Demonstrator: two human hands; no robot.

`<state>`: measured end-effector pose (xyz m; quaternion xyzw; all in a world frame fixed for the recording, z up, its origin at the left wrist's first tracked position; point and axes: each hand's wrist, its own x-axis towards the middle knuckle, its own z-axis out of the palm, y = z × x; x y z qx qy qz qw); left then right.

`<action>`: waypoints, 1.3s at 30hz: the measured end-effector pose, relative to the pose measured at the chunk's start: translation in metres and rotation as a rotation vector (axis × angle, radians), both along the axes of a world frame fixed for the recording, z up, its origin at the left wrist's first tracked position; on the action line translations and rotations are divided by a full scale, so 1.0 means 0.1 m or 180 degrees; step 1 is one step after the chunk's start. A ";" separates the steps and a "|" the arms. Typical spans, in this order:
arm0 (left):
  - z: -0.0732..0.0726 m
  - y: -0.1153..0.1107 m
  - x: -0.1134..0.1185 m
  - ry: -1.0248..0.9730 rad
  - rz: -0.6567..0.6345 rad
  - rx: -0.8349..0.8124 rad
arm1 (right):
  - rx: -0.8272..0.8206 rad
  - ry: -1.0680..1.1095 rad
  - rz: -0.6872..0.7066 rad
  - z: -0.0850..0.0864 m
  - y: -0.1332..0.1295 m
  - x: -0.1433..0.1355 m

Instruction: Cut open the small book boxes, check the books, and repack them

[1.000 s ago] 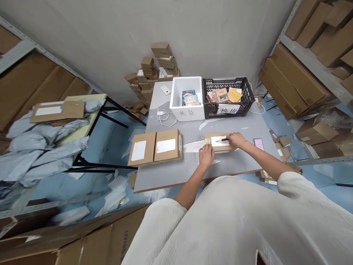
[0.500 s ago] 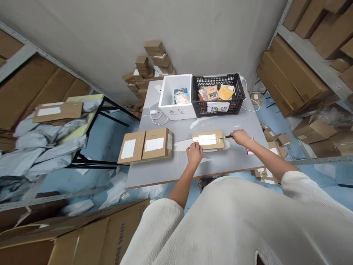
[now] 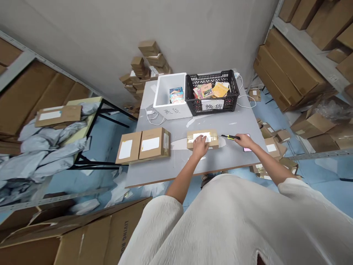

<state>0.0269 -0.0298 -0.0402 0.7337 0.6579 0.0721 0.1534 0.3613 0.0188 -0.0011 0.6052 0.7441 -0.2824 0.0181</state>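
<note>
With the small cardboard box taken as the dial's centre, the left hand is laid over its paper label, fingers spread and slightly bent, nothing seen clutched. Glossy tape is stretched across the box, which is set on the smooth grey table. At three o'clock, a slim cutter is grasped by the right hand. Larger square-edged cartons are placed at nine, a smooth white bin at eleven, a latticed plastic crate at twelve.
</note>
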 end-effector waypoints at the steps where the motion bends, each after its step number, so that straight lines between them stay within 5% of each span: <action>1: 0.00 0.06 0.06 -0.0034 -0.0131 -0.0035 | -0.0025 0.0179 -0.0089 -0.06 -0.09 -0.03; 8: -0.02 0.29 0.25 0.0138 -0.0400 -0.0357 | -0.0272 0.1168 -0.0554 -0.43 -0.47 -0.30; 22: -0.18 0.35 0.22 0.0358 -0.0600 -0.0334 | -0.0394 0.1332 -0.0769 -0.60 -0.29 -0.33; 39: -0.22 0.26 0.22 0.0187 -0.0584 -0.0207 | -0.0167 0.0075 0.0769 -0.25 0.54 -0.36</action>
